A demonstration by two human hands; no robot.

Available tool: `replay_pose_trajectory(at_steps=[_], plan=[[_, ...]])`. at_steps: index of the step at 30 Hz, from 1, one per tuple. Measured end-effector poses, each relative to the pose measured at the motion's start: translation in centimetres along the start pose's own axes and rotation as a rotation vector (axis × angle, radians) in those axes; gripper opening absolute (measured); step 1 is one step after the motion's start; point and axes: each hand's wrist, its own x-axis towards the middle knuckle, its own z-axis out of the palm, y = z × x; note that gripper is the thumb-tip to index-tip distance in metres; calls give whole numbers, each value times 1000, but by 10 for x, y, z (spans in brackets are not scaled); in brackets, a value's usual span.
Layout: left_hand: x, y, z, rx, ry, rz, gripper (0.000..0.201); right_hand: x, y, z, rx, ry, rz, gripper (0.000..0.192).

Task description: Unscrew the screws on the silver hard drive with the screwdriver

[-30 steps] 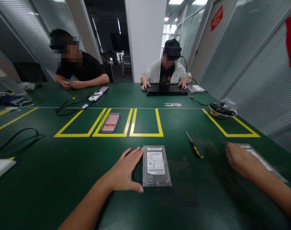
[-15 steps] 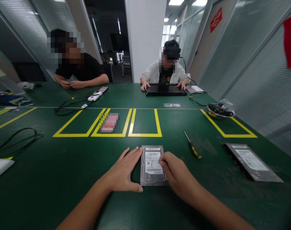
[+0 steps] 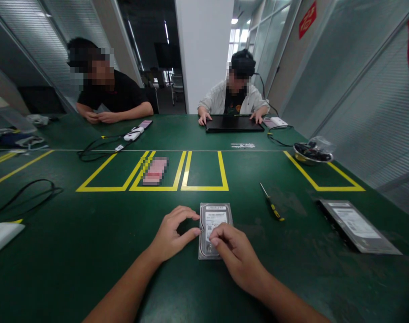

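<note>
- Right now both hands are at the hard drive (image 3: 215, 218), which lies flat, label up, on the green table (image 3: 72, 251) just below the yellow-taped boxes (image 3: 204, 172); the step in hand looks like taking hold of the drive at its edges.
- Left hand (image 3: 172, 235): arched, palm down, fingertips curled to the drive's left edge and thumb pressed against that side; touching rather than clenched, so it grasps nothing yet.
- Right hand (image 3: 236, 253): laid over the drive's lower right part, fingers bent onto the label; whether it pinches the edge cannot be told, since the hand hides it.
- Next, I judge, a firm pinch on both long sides is needed before any lift or turn.
- Nearby: a yellow-handled screwdriver (image 3: 272, 207) to the right, and well apart a second drive (image 3: 357, 225).
</note>
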Motion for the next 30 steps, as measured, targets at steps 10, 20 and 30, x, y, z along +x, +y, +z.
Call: replay_pose_trajectory(at_steps=[10, 20, 30], plan=[[-6, 42, 30, -204, 126, 130, 19, -4, 3, 5, 345, 37, 173, 32], [-15, 44, 38, 134, 301, 425, 30, -8, -1, 5, 422, 12, 191, 35], [-14, 50, 40, 404, 309, 515, 27, -8, 8, 4, 414, 65, 250, 36]])
